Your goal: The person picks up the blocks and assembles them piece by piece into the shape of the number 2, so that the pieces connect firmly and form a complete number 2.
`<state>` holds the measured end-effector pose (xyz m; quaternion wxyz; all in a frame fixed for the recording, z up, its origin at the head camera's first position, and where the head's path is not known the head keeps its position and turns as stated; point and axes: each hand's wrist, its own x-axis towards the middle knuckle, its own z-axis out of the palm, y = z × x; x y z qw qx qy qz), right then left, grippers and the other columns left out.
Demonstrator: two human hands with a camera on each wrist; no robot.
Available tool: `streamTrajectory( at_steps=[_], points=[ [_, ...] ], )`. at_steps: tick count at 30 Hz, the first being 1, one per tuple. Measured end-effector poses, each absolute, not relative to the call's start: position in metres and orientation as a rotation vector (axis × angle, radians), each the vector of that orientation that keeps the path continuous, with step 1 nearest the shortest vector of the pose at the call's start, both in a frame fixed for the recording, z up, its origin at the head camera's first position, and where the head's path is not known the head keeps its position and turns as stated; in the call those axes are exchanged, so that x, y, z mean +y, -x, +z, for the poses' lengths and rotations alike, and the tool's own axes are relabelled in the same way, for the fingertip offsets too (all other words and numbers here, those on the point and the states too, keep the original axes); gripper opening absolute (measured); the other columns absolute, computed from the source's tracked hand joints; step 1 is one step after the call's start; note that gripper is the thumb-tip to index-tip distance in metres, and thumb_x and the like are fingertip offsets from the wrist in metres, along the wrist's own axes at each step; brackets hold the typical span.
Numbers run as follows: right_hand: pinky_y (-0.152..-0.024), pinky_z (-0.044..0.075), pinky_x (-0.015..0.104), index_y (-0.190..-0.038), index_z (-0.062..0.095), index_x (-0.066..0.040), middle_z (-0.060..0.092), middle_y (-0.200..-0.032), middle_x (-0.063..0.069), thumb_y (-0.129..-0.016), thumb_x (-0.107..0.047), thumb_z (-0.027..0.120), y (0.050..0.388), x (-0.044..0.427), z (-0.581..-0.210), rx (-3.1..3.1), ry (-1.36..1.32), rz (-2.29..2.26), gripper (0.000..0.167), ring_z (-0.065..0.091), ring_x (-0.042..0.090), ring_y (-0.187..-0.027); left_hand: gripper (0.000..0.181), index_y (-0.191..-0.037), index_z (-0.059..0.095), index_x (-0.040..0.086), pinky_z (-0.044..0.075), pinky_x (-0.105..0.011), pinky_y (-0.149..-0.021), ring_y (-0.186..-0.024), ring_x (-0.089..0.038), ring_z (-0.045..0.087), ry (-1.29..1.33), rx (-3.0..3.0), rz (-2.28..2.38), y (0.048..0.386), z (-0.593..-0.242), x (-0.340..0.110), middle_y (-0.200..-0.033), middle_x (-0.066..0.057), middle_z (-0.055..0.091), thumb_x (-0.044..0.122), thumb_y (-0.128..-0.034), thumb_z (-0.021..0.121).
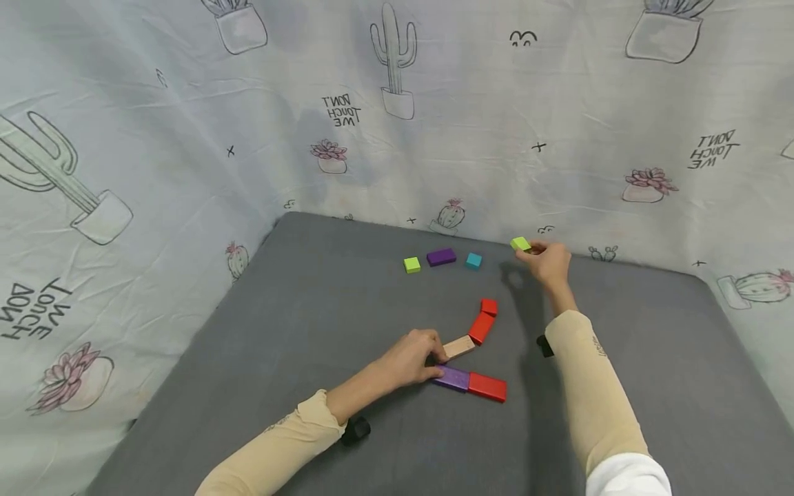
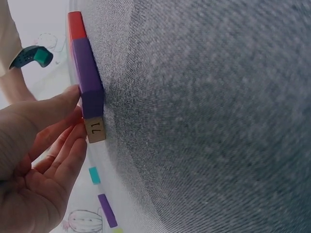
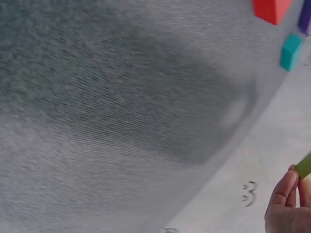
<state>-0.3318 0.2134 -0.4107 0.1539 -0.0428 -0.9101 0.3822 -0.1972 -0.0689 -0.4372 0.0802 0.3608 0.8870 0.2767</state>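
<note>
In the head view my left hand (image 1: 412,358) touches a purple block (image 1: 452,378) with the thumb and the near end of a plain wood block (image 1: 459,347) with the fingers. The left wrist view shows the hand (image 2: 48,150) beside the purple block (image 2: 88,80) and the wood block (image 2: 95,129). A red block (image 1: 487,387) meets the purple one end to end. Raised near the back edge, my right hand (image 1: 548,265) pinches a lime green block (image 1: 520,244). The right wrist view shows that hand (image 3: 289,201) holding the green block (image 3: 304,166), partly out of frame.
Two red blocks, a longer one (image 1: 482,327) and a short one (image 1: 489,306), continue from the wood block's far end. Toward the back lie a green block (image 1: 412,264), a dark purple block (image 1: 441,257) and a teal block (image 1: 474,261). A patterned cloth (image 1: 471,138) hangs behind.
</note>
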Motion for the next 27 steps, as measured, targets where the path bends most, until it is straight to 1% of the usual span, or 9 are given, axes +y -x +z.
streamTrajectory(
  at_steps=[3,7,12,18,23,27],
  points=[
    [-0.086,0.046,0.048,-0.112,0.065,0.012,0.066,-0.097,0.031,-0.084,-0.009,0.070,0.329,0.211,-0.405,-2.580,0.051,1.103,0.035,0.061,0.041,-0.088,0.018,-0.095,0.076,0.007,0.049,-0.018,-0.078,-0.088,-0.009,0.062,-1.082,2.652,0.826,0.198,-0.436,-0.068,-0.092,0.000,0.064,0.015,-0.0786,0.080],
    [-0.077,0.049,0.047,-0.111,0.066,0.012,0.065,-0.095,0.030,-0.083,-0.006,0.071,0.325,0.205,-0.399,-2.572,-0.090,1.108,0.034,0.061,0.040,-0.085,0.018,-0.094,0.076,0.007,0.049,-0.018,-0.078,-0.086,-0.009,0.061,-1.062,2.650,0.828,0.198,-0.435,-0.068,-0.091,0.000,0.063,0.015,-0.0786,0.080],
    [-0.078,0.048,0.048,-0.111,0.067,0.010,0.065,-0.095,0.027,-0.083,-0.007,0.072,0.316,0.193,-0.389,-2.579,-0.232,1.118,0.033,0.060,0.038,-0.086,0.018,-0.094,0.076,0.007,0.049,-0.017,-0.077,-0.086,-0.009,0.061,-1.050,2.641,0.837,0.197,-0.435,-0.069,-0.090,0.000,0.063,0.015,-0.0785,0.080],
    [-0.077,0.048,0.051,-0.106,0.069,0.007,0.066,-0.093,0.024,-0.080,-0.006,0.074,0.299,0.182,-0.381,-2.589,-0.437,1.099,0.030,0.060,0.037,-0.085,0.019,-0.095,0.076,0.007,0.048,-0.017,-0.077,-0.086,-0.009,0.062,-1.068,2.650,0.830,0.197,-0.436,-0.068,-0.091,0.000,0.063,0.015,-0.0787,0.080],
    [-0.076,0.050,0.052,-0.104,0.071,0.005,0.068,-0.096,0.021,-0.080,-0.007,0.075,0.294,0.186,-0.388,-2.651,-0.554,1.014,0.027,0.062,0.034,-0.084,0.019,-0.095,0.076,0.007,0.048,-0.017,-0.078,-0.086,-0.009,0.061,-1.068,2.652,0.834,0.198,-0.439,-0.067,-0.091,0.001,0.063,0.015,-0.0784,0.081],
    [-0.079,0.050,0.053,-0.109,0.069,0.006,0.067,-0.102,0.023,-0.081,-0.005,0.075,0.299,0.197,-0.398,-2.748,-0.598,0.973,0.030,0.064,0.037,-0.088,0.019,-0.095,0.076,0.008,0.049,-0.019,-0.079,-0.087,-0.009,0.061,-1.055,2.658,0.830,0.199,-0.440,-0.067,-0.091,0.001,0.063,0.015,-0.0782,0.081]
  ],
)
